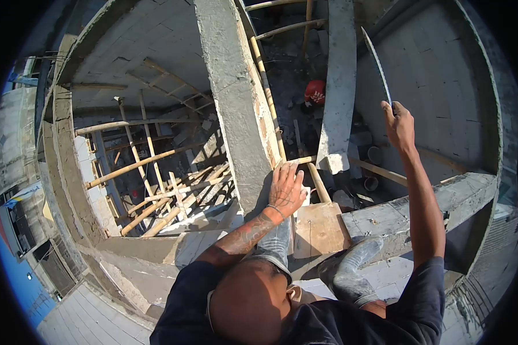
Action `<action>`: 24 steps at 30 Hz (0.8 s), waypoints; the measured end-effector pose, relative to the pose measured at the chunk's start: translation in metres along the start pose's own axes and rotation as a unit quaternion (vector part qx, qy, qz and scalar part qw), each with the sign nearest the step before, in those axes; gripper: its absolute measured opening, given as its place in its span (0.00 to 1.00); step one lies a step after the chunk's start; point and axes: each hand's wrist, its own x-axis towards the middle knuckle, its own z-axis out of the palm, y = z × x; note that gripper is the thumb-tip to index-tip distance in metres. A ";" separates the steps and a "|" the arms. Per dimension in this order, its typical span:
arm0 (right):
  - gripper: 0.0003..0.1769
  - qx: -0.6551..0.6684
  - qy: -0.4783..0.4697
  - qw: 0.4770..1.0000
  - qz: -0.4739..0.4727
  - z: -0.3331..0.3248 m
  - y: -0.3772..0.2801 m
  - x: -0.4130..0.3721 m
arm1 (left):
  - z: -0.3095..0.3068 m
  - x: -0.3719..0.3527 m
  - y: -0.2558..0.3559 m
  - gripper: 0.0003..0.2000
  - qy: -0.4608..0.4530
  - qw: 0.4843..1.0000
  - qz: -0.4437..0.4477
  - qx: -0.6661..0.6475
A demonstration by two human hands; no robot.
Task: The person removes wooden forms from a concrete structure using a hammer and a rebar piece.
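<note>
We see long, thin blade [377,66] at far right, tip pointing away, right grip [399,127] clamped round its near end. Left grip [286,192] unclenched, palm down over near end of concrete beam [233,98]. We judge blade light, springy, best held by near end.

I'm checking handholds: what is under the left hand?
Around the left hand, a concrete beam shows on one side and a bamboo pole beyond it. The surface directly beneath is covered, so I can't tell what it is.
</note>
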 end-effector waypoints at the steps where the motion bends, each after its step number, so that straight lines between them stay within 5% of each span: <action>1: 0.20 0.052 -0.020 0.998 0.025 0.010 0.001 -0.023 | -0.002 -0.002 -0.008 0.24 0.002 0.997 -0.019 0.069; 3: 0.17 0.145 -0.035 0.989 0.001 0.050 0.022 -0.070 | 0.014 0.002 -0.029 0.19 0.026 0.986 -0.015 0.165; 5: 0.17 0.200 -0.059 0.978 -0.001 0.093 0.036 -0.115 | 0.016 0.005 -0.040 0.14 -0.096 0.978 0.029 0.182; 7: 0.17 0.172 -0.150 0.972 0.048 0.100 0.017 -0.145 | 0.003 0.006 -0.045 0.09 -0.014 0.987 0.088 0.132; 9: 0.15 0.213 -0.137 0.967 0.008 0.133 0.026 -0.165 | -0.029 0.009 -0.039 0.05 0.052 0.997 0.028 -0.059; 13: 0.20 0.319 -0.195 0.927 0.024 0.163 0.011 -0.160 | -0.061 -0.010 -0.076 0.14 0.129 0.978 -0.049 -0.157; 18: 0.23 0.319 -0.162 0.932 -0.058 0.221 -0.014 -0.107 | -0.107 0.075 -0.132 0.09 0.254 0.966 -0.053 0.003; 24: 0.20 0.292 -0.167 0.934 -0.118 0.210 -0.009 -0.085 | -0.066 0.148 -0.156 0.23 0.278 0.943 -0.136 0.122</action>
